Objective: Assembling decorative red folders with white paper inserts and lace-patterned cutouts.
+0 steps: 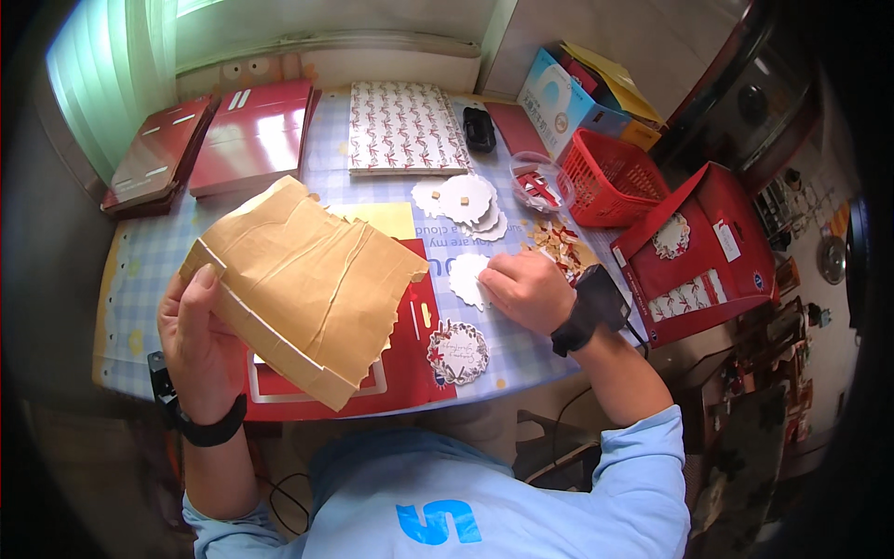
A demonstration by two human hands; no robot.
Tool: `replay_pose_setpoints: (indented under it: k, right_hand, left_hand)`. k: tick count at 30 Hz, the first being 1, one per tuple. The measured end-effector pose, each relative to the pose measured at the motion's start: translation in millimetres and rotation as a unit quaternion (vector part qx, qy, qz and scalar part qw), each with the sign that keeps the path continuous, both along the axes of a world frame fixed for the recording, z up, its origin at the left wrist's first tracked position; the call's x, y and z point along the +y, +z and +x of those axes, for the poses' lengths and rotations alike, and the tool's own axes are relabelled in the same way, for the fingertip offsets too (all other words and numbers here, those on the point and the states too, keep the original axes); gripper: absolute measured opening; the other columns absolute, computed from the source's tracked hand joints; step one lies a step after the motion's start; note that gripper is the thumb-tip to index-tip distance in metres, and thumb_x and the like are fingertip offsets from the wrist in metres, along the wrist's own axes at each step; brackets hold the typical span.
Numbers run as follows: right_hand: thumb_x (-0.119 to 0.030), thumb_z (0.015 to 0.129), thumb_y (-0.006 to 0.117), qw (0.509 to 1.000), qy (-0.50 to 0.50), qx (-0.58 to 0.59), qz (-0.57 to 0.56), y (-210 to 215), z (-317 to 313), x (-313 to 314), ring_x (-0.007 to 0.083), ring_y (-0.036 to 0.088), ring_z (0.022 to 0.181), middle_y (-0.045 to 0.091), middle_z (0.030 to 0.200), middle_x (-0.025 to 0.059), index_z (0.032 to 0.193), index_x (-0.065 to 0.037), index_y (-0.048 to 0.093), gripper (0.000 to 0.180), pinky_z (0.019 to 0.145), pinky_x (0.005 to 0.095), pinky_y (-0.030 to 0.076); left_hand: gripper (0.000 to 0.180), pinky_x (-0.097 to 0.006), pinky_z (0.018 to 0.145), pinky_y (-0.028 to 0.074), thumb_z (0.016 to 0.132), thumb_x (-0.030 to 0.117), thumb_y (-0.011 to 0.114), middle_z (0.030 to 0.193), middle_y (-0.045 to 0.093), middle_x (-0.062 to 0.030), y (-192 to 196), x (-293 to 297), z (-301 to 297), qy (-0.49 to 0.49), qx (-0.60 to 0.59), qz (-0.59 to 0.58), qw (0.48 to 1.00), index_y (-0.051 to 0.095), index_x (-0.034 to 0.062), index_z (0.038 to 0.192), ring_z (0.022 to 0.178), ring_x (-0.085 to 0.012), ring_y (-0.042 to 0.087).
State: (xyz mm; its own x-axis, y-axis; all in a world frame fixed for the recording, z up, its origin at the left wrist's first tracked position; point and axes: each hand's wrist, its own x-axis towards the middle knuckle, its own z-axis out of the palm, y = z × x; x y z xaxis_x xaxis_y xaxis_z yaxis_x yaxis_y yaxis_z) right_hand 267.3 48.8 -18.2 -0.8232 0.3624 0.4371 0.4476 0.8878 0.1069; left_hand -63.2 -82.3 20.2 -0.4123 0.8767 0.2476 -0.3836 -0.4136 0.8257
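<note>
My left hand point(197, 312) grips a creased sheet of brown kraft paper point(312, 279) by its left edge, thumb on top; the sheet's right edge is jagged. It hangs above a red card sheet point(410, 373) and covers much of it. My right hand point(526, 291) is closed, fingertips pressed together at a white scalloped paper tag point(468, 279) on the table; what they pinch, if anything, is hidden. Nearer me lies a round tag with a printed wreath point(457, 352). Behind are several white scalloped tags point(466, 200), with small tan squares on top.
Red folders point(250, 135) and a stack of patterned sheets point(407, 126) lie at the back. A round plastic tub point(540, 182), a red basket point(610, 177), a blue box point(563, 102) and an open red box point(698, 252) stand right. Paper scraps point(559, 247) lie beyond my right hand.
</note>
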Motion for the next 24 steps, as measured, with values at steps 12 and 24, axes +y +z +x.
replay_pose_setpoints:
  k: [12, 24]
  right_hand:
    - [-0.004, 0.073, 0.062, 0.996, -0.035, -0.086, -0.013, 5.4, -2.9, -17.2, 0.0215, 0.058, 0.072, 0.058, 0.081, 0.0080, 0.092, -0.001, 0.064, 0.020, 0.064, 0.0328, 0.046]
    - [-0.040, 0.064, 0.084, 0.920, -0.185, -0.083, -0.335, 28.6, -4.4, 26.1, 0.0333, 0.054, 0.101, 0.051, 0.110, 0.0172, 0.106, -0.004, 0.052, 0.064, 0.088, 0.0404, 0.044]
  left_hand:
    - [0.030, -0.029, 0.082, 0.053, 0.093, 0.014, 0.055, 0.101, 0.067, -0.0110, -2.4, 0.3, 1.7, -0.028, -0.007, 0.022, 0.999, 0.058, -0.0057, 0.115, 0.088, -0.0150, 0.066]
    - [0.030, -0.029, 0.082, 0.052, 0.091, 0.013, 0.056, 0.101, 0.067, -0.0107, 2.3, -7.2, 2.2, 0.002, 0.009, -0.003, 1.000, 0.058, -0.0061, 0.114, 0.088, -0.0148, 0.065]
